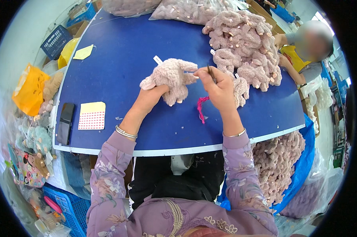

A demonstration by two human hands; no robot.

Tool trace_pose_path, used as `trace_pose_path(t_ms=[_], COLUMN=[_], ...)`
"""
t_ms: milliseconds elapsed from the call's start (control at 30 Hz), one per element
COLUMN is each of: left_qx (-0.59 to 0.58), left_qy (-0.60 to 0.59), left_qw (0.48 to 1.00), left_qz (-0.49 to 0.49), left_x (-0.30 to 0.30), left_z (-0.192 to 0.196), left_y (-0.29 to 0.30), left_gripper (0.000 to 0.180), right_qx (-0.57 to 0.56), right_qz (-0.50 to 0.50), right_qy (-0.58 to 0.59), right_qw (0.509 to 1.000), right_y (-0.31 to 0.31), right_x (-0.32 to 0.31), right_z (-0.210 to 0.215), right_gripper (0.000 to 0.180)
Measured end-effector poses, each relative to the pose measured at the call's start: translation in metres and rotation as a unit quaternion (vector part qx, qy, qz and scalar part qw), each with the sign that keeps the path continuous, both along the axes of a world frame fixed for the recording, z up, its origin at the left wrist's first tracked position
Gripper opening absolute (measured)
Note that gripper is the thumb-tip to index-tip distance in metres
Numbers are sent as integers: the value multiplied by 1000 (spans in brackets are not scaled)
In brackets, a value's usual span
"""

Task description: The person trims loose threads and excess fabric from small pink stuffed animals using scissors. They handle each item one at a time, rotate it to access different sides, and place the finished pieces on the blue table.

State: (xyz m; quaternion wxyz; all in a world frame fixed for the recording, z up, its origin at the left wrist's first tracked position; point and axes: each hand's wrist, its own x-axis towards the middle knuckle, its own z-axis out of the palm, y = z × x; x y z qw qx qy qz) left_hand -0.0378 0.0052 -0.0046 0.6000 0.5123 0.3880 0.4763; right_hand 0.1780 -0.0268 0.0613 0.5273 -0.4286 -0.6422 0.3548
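Plush (170, 79) held in left hand (150, 98); right hand (218, 87), gripping dark slim tool (211, 74), just right of plush's limbs (186, 65).

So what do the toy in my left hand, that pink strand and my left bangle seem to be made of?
The toy looks like matte plush, likely synthetic, given its fluffy, tufted pile. The pink strand is probably yarn or thread: it looks soft and irregularly twisted. The bangle seems polished, silver-coloured metal, judging by its bright highlights, though plated plastic is possible.
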Motion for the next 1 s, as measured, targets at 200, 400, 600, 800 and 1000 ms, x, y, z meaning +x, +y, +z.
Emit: trace_pose_path(t_ms=[200,400,600,800,1000], left_qx=[-66,-114,-135,-139,-124], left_qy=[-78,-134,-147,-50,-94], left_qw=[991,974,963,968,969], left_qz=[-85,-142,-182,-204,-193], left_x=[5,1,3,-3,-2], left_z=[-6,5,7,-8,-7], left_y=[-4,-11,-10,-3,-5], left_gripper=[31,43,41,32,34], right_qx=[-10,-106,-219,-218,-239], right_qz=[-31,45,131,138,51], right_qy=[-25,-10,189,202,218], right_qw=[999,993,948,945,945], right_y=[5,13,11,14,15], right_x=[-7,4,12,10,0], right_z=[-9,-15,-12,-16,-19], right_gripper=[21,27,31,36,32])
